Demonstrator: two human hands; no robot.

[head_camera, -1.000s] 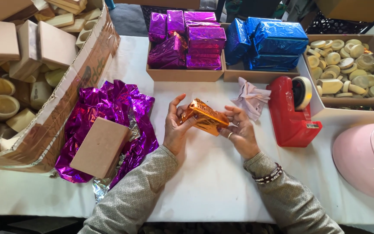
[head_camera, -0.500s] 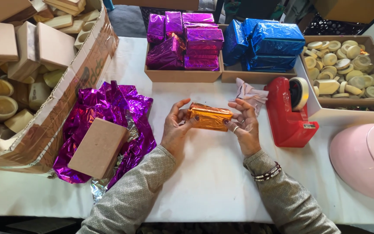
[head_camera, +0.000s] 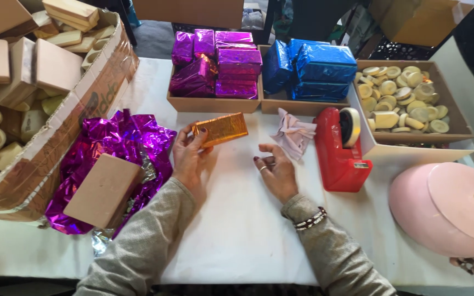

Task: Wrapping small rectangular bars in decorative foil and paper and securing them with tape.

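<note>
On the white table, near its far edge, the left hand pinches the gold-wrapped bar by one end while the right hand rests open and empty; this one-ended grip risks the bar tipping out.

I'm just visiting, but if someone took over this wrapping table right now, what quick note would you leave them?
Left hand: holds the orange foil-wrapped bar by its near end, raised over the table.
Right hand: empty, resting open on the table, a ring on one finger.
Nearby: red tape dispenser and crumpled pale paper on the right; an unwrapped tan block lying on purple foil on the left.
Done: the orange bar looks fully wrapped.
Left: the tan block is not yet wrapped.
</note>
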